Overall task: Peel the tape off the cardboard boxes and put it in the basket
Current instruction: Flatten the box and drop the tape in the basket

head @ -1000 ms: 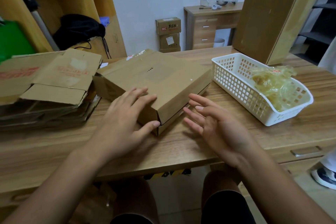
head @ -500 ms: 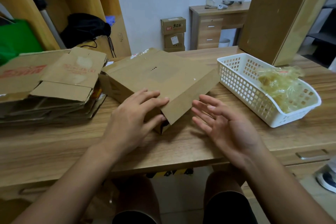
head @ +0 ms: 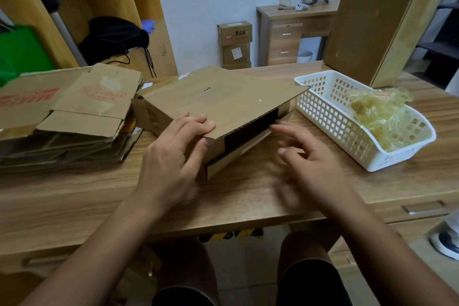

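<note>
the left hand (head: 171, 156) pinches the near corner of the cardboard box (head: 223, 99) by its raised top flap, fingers above, thumb beneath. the right hand (head: 313, 164), blurred, hovers loose-fingered at the box's open side. crumpled tape (head: 382, 117) lies in the white basket (head: 330, 119) just beside the box, on its right.

A cardboard box (head: 223, 99) lies mid-desk (head: 248, 194). Left of it sits a stack of flattened cartons (head: 62, 117). Just beside it on the right is a basket (head: 323, 112) with a wad of tape (head: 380, 114) inside. Behind the basket a tall carton (head: 372, 32) stands upright. The left hand (head: 171, 154) pinches the box's near corner, and the right hand (head: 313, 156) is in front of its open side. Farther back, two small boxes (head: 236, 45) are stacked left of a side desk (head: 298, 11).
</note>
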Demonstrator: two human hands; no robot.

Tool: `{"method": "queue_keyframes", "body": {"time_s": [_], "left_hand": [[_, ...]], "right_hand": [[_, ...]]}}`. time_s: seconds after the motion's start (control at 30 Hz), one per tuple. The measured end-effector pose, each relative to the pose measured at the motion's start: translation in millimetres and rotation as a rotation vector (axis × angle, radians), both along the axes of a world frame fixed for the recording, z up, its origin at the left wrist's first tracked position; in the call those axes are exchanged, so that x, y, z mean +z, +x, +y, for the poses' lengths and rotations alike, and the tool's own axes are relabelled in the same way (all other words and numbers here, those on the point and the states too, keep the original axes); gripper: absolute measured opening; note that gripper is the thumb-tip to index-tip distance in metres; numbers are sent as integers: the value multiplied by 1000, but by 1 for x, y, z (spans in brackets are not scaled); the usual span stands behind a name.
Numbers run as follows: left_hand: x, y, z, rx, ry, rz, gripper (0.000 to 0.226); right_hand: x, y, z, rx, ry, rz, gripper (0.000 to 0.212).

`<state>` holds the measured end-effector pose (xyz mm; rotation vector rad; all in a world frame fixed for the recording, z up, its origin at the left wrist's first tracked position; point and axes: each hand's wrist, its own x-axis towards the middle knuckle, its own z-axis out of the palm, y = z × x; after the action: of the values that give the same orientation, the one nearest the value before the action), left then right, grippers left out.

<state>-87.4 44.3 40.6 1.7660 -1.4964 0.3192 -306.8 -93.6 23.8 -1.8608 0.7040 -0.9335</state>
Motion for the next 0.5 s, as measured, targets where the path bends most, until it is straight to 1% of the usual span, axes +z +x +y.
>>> {"method": "queue_keyframes", "body": {"time_s": [0.07, 0.13, 0.2, 0.27, 0.37, 0.43, 0.5], "left_hand": [[2, 2, 0, -16, -32, 31, 34], [4, 5, 0, -27, -67, 67, 30], [4, 6, 0, -35, -86, 94, 27], [3, 5, 0, -45, -105, 113, 25], [3, 8, -1, -62, -156, 193, 27], [4, 10, -2, -57, -189, 227, 34], [6, 10, -3, -72, -215, 255, 31]], "right_hand": [[1, 6, -2, 17, -192, 128, 53], [2, 12, -3, 33, -305, 264, 56], [3, 14, -3, 4, -400, 376, 56], [6, 11, -3, -58, -482, 388, 46], [6, 3, 0, -102, -519, 386, 31], [1, -2, 5, -97, -528, 408, 29], [-4, -7, 11, -93, -540, 418, 30]]}}
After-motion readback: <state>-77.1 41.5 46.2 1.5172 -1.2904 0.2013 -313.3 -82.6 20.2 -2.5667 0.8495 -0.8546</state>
